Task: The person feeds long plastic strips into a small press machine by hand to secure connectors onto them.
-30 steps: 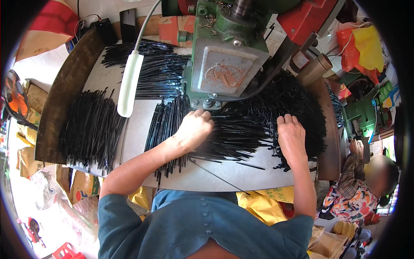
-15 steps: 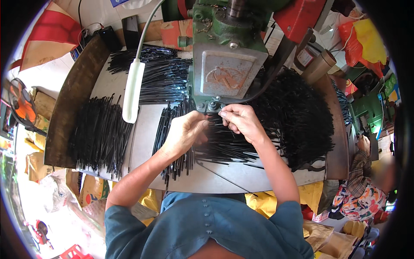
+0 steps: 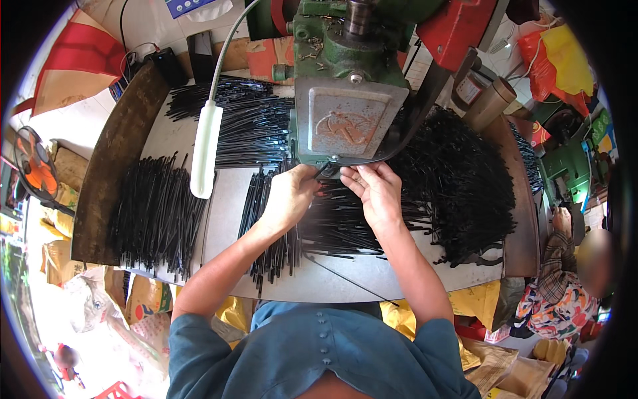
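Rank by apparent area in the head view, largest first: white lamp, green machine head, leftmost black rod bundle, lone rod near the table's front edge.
1. Green machine head
2. Leftmost black rod bundle
3. White lamp
4. Lone rod

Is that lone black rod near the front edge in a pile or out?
Mostly out: the rod lies slantwise on the grey tabletop, with most of its length uncovered.

Dead centre, the machine (image 3: 349, 120) is standing over the table (image 3: 349, 284), with the left hand (image 3: 289, 197) and right hand (image 3: 380, 196) sitting side by side just before it. A rod bundle (image 3: 159, 219) is lying far left, a rod heap (image 3: 468, 186) is spreading right, the lamp (image 3: 207, 149) is hanging between bundle and machine.
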### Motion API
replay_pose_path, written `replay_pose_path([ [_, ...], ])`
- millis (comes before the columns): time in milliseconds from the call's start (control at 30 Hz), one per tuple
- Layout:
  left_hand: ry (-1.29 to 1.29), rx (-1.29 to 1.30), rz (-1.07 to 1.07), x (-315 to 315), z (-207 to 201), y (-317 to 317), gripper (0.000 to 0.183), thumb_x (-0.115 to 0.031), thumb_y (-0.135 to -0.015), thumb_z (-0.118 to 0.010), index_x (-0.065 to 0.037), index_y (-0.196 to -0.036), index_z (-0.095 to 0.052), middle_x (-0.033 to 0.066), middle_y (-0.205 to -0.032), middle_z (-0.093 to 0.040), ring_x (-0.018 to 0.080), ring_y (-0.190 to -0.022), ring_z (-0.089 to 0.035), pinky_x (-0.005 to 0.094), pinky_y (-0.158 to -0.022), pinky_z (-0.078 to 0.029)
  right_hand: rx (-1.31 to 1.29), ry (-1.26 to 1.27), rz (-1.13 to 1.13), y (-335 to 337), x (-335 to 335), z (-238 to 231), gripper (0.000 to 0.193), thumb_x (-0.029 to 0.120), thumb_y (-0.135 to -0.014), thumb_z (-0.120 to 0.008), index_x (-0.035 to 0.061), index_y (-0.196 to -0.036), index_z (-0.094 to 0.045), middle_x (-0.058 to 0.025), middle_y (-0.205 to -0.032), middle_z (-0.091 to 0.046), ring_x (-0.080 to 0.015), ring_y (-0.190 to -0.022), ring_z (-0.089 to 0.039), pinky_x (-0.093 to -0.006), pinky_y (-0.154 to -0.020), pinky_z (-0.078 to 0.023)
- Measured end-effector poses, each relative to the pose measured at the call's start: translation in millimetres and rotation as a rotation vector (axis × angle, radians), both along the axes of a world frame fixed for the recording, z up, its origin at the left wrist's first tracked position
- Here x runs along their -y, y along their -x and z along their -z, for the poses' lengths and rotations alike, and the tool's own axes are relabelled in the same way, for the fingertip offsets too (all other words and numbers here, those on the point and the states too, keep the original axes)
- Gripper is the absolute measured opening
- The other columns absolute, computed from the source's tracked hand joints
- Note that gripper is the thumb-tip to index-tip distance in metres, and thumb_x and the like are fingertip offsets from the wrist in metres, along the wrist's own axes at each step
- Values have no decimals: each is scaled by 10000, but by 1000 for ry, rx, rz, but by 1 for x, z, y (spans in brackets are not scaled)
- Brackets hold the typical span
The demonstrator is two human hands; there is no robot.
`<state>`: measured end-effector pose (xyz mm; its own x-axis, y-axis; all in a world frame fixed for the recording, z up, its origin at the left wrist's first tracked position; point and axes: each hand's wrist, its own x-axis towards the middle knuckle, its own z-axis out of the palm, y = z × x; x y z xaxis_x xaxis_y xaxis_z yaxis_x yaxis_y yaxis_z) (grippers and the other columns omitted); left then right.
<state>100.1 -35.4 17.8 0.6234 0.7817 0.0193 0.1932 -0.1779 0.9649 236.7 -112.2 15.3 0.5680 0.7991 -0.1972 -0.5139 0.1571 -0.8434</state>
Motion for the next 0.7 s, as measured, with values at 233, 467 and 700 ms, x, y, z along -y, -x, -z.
replay_pose_path([
  [233, -62, -7, -15, -1, 1, 0, 150, 35, -766, -488, 53, -906, -538, 43, -666, -541, 64, -546, -450, 192, -486, -386, 80, -55, 91, 3, 2, 4, 99, 69, -846, -451, -23, -864, -481, -134, -844, -560, -240, -797, -591, -322, -710, -511],
  [467, -169, -39, -14, -2, 2, -1, 139, 22, -746, -515, 40, -877, -558, 46, -613, -523, 66, -508, -445, 206, -459, -374, 142, -80, 108, 6, 0, 7, 97, 68, -855, -430, -23, -851, -462, -147, -839, -563, -242, -791, -594, -320, -710, -512],
  [700, -220, -89, -4, 0, -10, -3, 170, 14, -720, -499, 54, -874, -559, 134, -679, -557, 183, -602, -529, 270, -553, -429, 174, -73, 122, 7, -3, 8, 88, 60, -857, -422, -20, -836, -454, -156, -853, -565, -249, -799, -594, -325, -713, -512],
])
